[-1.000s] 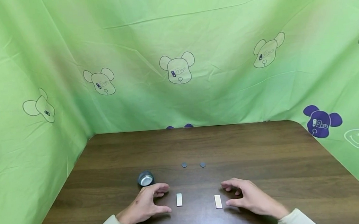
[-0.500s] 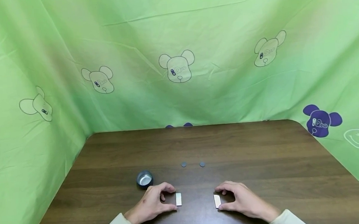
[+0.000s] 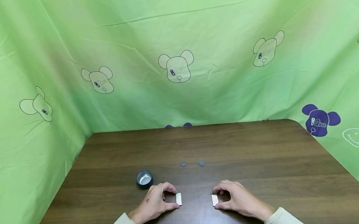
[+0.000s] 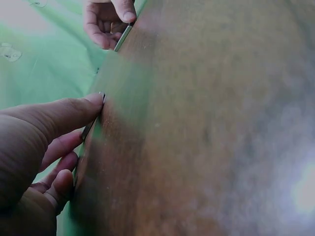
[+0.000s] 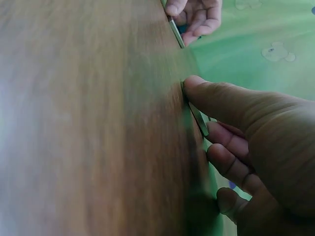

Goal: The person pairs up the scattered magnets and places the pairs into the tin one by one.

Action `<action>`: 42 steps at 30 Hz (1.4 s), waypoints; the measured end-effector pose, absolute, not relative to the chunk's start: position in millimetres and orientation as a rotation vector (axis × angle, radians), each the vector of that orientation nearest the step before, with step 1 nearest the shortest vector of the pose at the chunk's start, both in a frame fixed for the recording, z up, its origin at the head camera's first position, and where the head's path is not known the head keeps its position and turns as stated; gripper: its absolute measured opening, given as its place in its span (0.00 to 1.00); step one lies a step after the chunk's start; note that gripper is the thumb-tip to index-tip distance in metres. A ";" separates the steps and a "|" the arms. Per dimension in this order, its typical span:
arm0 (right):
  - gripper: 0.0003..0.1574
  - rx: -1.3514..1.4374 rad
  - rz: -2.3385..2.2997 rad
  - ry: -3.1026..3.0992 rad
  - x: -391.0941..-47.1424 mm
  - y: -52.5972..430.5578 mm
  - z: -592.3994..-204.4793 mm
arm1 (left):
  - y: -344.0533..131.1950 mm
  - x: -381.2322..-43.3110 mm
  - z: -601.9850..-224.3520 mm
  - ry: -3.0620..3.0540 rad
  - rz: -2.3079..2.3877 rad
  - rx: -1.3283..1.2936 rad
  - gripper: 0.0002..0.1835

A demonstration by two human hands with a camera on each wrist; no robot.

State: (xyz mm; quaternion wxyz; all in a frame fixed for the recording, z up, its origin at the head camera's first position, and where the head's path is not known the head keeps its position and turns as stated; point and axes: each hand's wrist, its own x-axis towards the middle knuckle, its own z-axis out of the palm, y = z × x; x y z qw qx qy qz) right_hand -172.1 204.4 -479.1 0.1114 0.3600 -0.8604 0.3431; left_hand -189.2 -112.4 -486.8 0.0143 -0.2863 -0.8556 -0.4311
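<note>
Two small thin rectangular pieces with white tops lie on the brown table in the head view. My left hand [image 3: 156,201] pinches the left white piece [image 3: 179,199] by its two short ends, between thumb and a finger. Likewise, my right hand [image 3: 240,198] pinches the right white piece [image 3: 214,199] end to end. Seen edge-on in the left wrist view, the left piece [image 4: 88,129] looks thin and dark between the thumb and fingertip. A similar dark edge of the right piece [image 5: 198,119] shows in the right wrist view. A gap separates the two pieces.
Behind my left hand stands a small dark round bowl [image 3: 145,179] with a silvery inside. Two small grey discs, the left disc [image 3: 183,164] and the right disc [image 3: 201,163], lie farther back on the wooden table [image 3: 247,145]. A green printed cloth [image 3: 135,104] hangs around the table.
Both hands have moved inward and their fingers have closed onto the ends of the white pieces. The right piece has shifted slightly left and straightened; the left piece has hardly moved.
</note>
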 end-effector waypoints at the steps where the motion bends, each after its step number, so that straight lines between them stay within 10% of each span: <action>1: 0.22 1.058 1.005 -2.526 -172.6 203.3 -479.3 | -112.0 -189.4 -486.7 -2.662 -1.343 -0.889 0.18; 42: 0.18 1.043 1.021 -2.619 -182.0 171.6 -475.6 | -80.3 -195.7 -482.9 -2.724 -1.201 -0.945 0.16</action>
